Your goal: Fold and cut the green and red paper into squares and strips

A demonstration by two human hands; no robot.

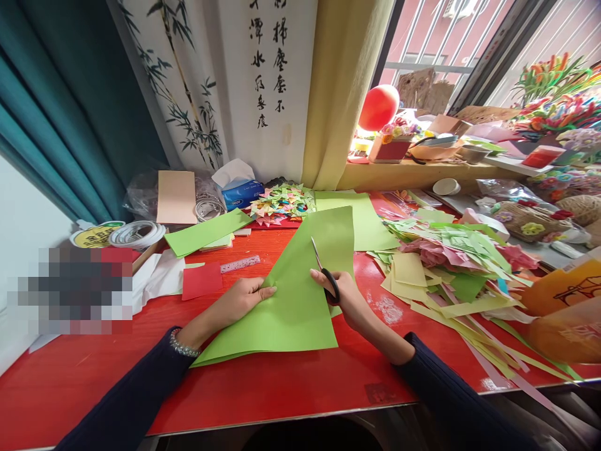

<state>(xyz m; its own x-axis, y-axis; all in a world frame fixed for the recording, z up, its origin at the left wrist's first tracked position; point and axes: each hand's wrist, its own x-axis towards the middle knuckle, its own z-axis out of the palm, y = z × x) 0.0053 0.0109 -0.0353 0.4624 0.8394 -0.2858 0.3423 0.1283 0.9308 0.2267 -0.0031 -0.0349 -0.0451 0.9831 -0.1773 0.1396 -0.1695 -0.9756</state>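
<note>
A large sheet of green paper (286,313), apparently folded into layers, is held up at a slant above the red table. Its left side is pinched by my left hand (244,302), thumb on top and the other fingers hidden beneath. My right hand (342,293) grips black-handled scissors (317,252) at the paper's right part. One slim metal blade shows over the green surface, pointing up and away. The paper is split along the scissors' line, with its right edge hanging near my right hand.
Paper scraps and strips (451,263) are heaped on the right. More green sheets (370,219) lie behind. Toward the back left are a green strip (209,232), a tissue pack (241,193) and a pile of small coloured pieces (284,203). A red paper square (201,281) rests left on the red table (282,394).
</note>
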